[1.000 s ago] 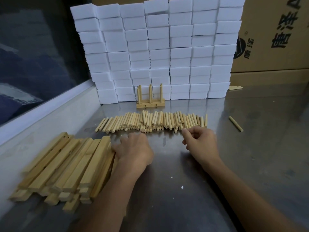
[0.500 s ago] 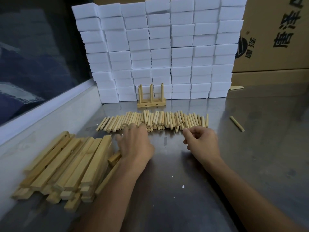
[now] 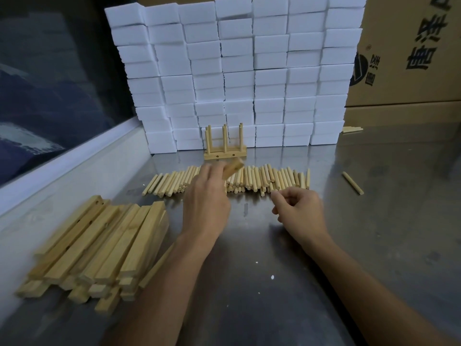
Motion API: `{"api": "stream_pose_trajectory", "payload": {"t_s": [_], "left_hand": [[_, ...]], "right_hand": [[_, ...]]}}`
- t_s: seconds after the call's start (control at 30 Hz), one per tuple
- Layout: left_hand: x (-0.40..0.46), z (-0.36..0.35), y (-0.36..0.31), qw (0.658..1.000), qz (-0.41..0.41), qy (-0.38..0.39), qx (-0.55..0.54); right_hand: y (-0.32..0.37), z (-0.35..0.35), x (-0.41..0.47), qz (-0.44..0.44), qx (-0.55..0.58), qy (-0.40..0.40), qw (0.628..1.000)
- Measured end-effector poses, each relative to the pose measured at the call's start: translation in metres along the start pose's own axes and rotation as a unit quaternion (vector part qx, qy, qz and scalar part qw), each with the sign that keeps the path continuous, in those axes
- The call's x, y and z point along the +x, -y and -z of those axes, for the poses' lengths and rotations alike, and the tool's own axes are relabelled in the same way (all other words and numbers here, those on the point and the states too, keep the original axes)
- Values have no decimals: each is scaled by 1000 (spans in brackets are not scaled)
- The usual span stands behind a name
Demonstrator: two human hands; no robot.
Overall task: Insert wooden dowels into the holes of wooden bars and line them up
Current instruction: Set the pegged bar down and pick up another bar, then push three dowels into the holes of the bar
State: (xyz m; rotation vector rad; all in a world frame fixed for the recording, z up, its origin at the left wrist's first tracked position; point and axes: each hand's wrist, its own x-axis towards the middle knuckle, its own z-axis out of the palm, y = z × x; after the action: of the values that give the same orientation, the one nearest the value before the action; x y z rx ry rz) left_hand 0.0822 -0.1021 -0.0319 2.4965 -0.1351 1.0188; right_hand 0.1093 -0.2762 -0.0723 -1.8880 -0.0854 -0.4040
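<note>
My left hand grips a wooden bar and holds it lifted over the row of loose dowels; the bar's far end sticks out past my fingers, blurred. My right hand hovers at the near edge of the dowel row, right of centre, with its fingers curled; anything inside them is hidden. A pile of wooden bars lies at the left. One finished bar with three upright dowels stands behind the row.
A wall of stacked white foam blocks closes the back of the steel table. Cardboard boxes stand at the back right. A stray dowel lies at the right. A raised white ledge borders the left.
My left hand has drawn a bar out of the pile and carried it up and forward over the dowel row. My right hand has stayed almost in place.
</note>
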Motion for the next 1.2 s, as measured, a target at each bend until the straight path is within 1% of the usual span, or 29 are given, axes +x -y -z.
{"api": "stream_pose_trajectory", "payload": {"t_s": [0.07, 0.1, 0.13, 0.17, 0.2, 0.23, 0.3, 0.33, 0.37, 0.43, 0.47, 0.53, 0.57, 0.67, 0.73, 0.83, 1.0, 1.1, 1.2], "left_hand": [[2, 0, -3, 995, -49, -53, -65], [2, -1, -5, 992, -51, -57, -104], [2, -1, -9, 986, -27, -48, -157], [3, 0, -13, 974, 23, -27, -222], [4, 0, -19, 952, 87, -3, -294], [5, 0, -25, 919, 151, 21, -364], [5, 0, -36, 832, 263, 80, -482], [5, 0, -40, 788, 306, 109, -524], [4, -1, -42, 755, 338, 136, -545], [1, -5, -44, 713, 381, 179, -561], [-2, -8, -45, 694, 400, 187, -568], [-8, -15, -48, 665, 439, 174, -579], [-11, -19, -49, 656, 455, 158, -581], [-14, -30, -44, 652, 484, 99, -575], [-11, -33, -34, 670, 488, 73, -555], [-6, -32, -18, 702, 487, 45, -518], [-4, -36, -4, 731, 484, 9, -481], [-7, -42, -9, 752, 458, -12, -475], [-12, -45, -18, 741, 431, -6, -515]], "right_hand": [[0, 0, 0, 1, -3, 0, 1000], [0, 0, 1, 1, -5, 1, 1000], [0, 0, 1, 1, -8, 1, 1000], [0, -1, 1, 2, -12, 3, 1000], [0, -1, 1, 3, -18, 6, 1000], [0, -1, 1, 5, -27, 10, 1000], [1, -2, 0, 16, -56, 18, 998], [2, -2, -1, 22, -69, 25, 997], [2, -2, -1, 27, -78, 35, 996], [2, -3, -1, 34, -97, 54, 993], [2, -3, 0, 36, -108, 62, 992], [2, -5, 1, 36, -139, 71, 987], [2, -6, 3, 34, -164, 75, 983], [5, -8, 13, 9, -245, 106, 964], [7, -8, 22, -17, -263, 127, 956], [6, -5, 33, -47, -238, 130, 962], [-1, 2, 36, -67, -162, 135, 975], [-3, 5, 32, -50, -121, 103, 986], [-4, 4, 29, -26, -115, 43, 992]]}}
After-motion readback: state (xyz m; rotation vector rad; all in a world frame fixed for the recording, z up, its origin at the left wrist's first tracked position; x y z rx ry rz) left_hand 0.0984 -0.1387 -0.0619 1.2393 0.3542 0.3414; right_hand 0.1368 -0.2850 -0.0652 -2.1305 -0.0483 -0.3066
